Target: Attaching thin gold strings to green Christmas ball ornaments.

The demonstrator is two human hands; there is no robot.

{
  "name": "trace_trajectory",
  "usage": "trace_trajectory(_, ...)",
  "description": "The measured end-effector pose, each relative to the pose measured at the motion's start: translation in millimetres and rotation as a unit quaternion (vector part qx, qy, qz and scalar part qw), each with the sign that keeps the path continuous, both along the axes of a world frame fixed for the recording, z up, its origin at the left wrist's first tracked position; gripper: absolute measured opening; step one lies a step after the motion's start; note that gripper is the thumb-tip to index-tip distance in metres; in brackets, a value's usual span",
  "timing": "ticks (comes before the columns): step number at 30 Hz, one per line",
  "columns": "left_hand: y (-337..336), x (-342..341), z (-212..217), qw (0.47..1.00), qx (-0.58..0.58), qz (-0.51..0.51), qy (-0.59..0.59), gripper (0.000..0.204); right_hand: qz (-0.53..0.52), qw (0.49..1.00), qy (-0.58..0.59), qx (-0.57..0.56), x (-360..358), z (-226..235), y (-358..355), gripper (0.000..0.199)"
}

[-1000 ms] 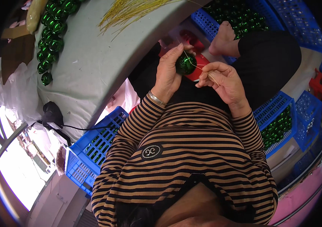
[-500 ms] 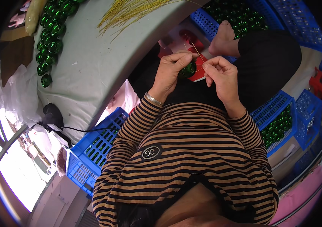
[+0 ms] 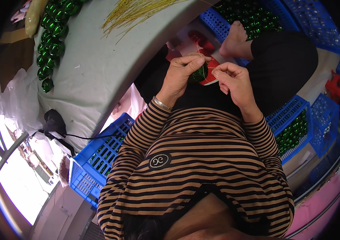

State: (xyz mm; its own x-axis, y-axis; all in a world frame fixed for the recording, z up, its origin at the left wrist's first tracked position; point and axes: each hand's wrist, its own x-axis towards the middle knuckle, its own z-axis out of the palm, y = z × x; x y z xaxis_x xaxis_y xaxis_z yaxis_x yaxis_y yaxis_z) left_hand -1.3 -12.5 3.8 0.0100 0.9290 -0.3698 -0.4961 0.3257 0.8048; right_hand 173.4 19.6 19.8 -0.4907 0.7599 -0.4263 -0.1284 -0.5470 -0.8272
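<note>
I see a glossy green ball (image 3: 198, 74) held over the lap, the left hand (image 3: 182, 72) curled around it with fingertips pinching its top, while the right hand (image 3: 234, 80) pinches a thin thread just beside it, a red piece (image 3: 210, 76) showing between them. Blue slatted plastic crates surround the seat: one at the right (image 3: 294, 128) and one at the top (image 3: 254, 18) hold more shiny green balls, and the one at the left (image 3: 98, 160) shows nothing I can make out. On the pale cloth-covered bench (image 3: 94, 72) lie a string of green balls (image 3: 52, 40) and a bundle of fine gold threads (image 3: 138, 10).
</note>
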Motion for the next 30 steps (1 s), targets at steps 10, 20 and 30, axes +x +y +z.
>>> trace_trajectory(10, 1.5, -4.2, 1.5, 0.841, 0.209, -0.041, 0.497, 0.01, -0.003, 0.943, -0.156, 0.293, -0.2, 14.7, 32.4, 0.009)
trace_trajectory(20, 3.5, -7.0, 8.5, 0.754, 0.285, -0.043, 0.59, 0.014, 0.239, 0.918, -0.173, 0.265, 0.0, 33.1, 44.7, 0.012)
trace_trajectory(30, -8.8, 1.0, 11.3, 0.825, 0.251, -0.056, 0.503, 0.014, -0.001, 0.807, -0.217, 0.549, -13.8, -3.3, 28.8, 0.009)
